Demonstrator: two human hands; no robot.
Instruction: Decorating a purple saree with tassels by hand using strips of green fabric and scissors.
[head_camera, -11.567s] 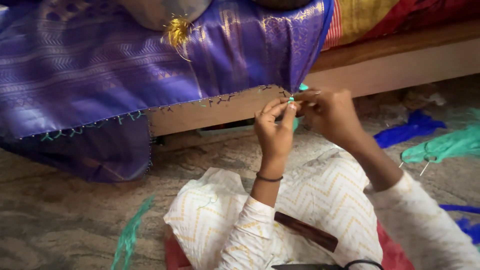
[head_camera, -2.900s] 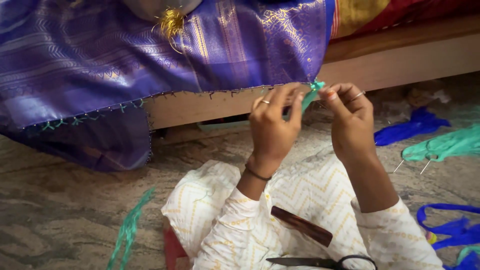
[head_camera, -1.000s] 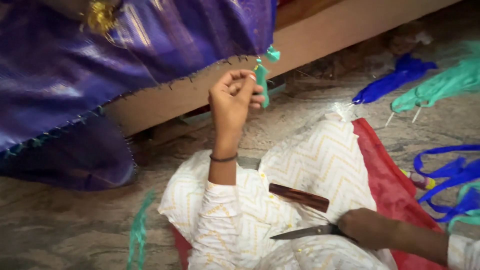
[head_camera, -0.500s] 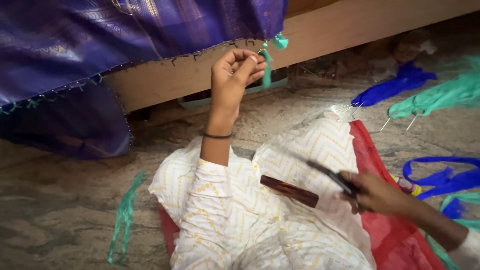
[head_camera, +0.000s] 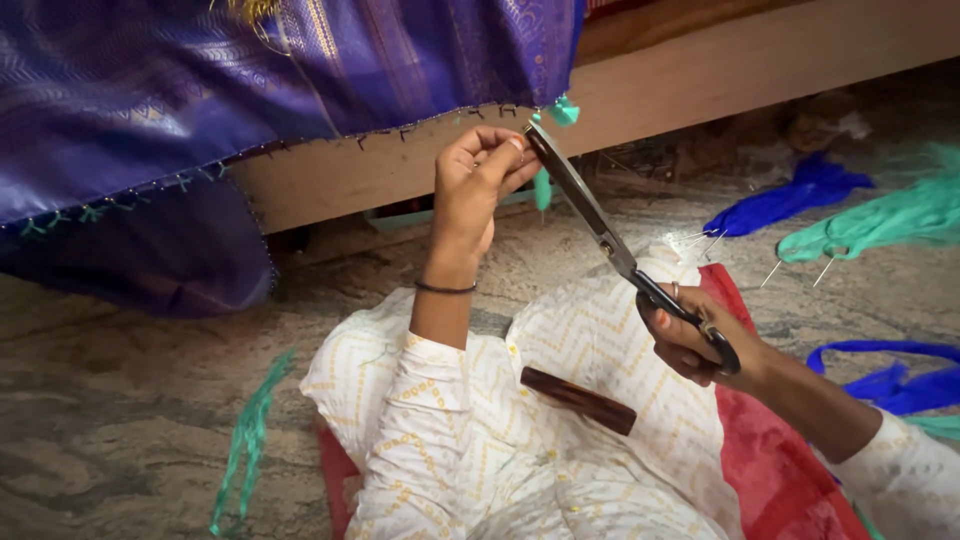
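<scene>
Thread bundles (head_camera: 880, 215) and brown stick (head_camera: 578, 400) around scissors (head_camera: 600, 235).

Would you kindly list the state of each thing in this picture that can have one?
Scissors: raised, blades nearly closed, tips at the tassel.
Green tassel: hanging from the cloth edge.
Purple cloth: draped over the wooden frame.
Left hand: pinching the cloth edge.
Right hand: gripping the scissors.
Brown stick: lying on the lap.

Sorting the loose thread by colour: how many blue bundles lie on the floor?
2. One blue thread bundle lies by the wooden frame, upper right; another blue bundle lies past the right wrist. More may be out of view.
</scene>
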